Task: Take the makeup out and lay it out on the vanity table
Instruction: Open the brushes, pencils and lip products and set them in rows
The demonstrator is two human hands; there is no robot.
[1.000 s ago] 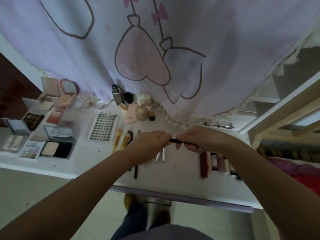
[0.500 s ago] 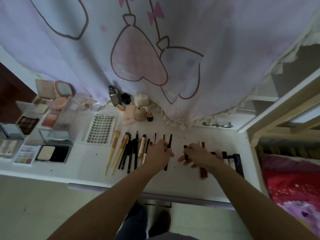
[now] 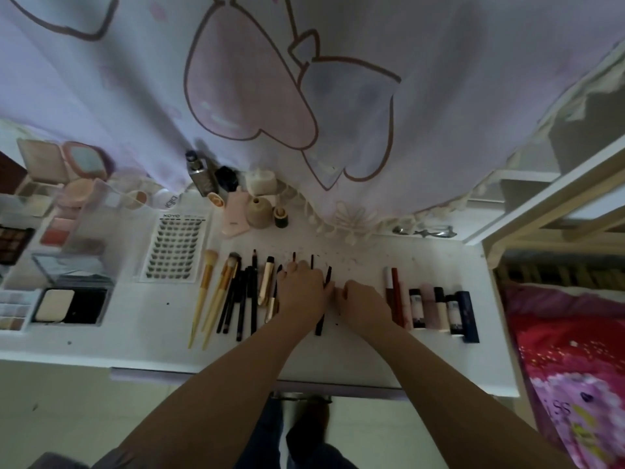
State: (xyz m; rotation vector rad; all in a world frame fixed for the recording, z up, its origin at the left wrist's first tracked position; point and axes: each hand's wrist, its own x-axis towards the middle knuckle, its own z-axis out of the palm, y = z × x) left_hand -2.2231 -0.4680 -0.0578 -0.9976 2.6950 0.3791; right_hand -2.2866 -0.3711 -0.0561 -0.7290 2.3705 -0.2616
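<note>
On the white vanity table (image 3: 355, 353) my left hand (image 3: 302, 292) lies knuckles up over a row of thin dark pencils and holds a black pencil (image 3: 321, 321) at its right edge. My right hand (image 3: 363, 302) sits close beside it with curled fingers pointing at that pencil; what they pinch is hidden. Left of my hands lie several makeup brushes (image 3: 206, 292) side by side. To the right stands a row of lipsticks and tubes (image 3: 436, 309).
A lash tray (image 3: 176, 248), an open powder compact (image 3: 71, 304) and several palettes (image 3: 13, 240) fill the left side. Small bottles (image 3: 257, 211) stand at the back under a hanging pink curtain (image 3: 304, 96). An eyelash curler (image 3: 426, 231) lies back right. A red bedcover (image 3: 568, 350) borders the right.
One second ago both hands gripped one black pencil in the air. They parted, the right pinching a small dark piece, and now both are low on the table, close together.
</note>
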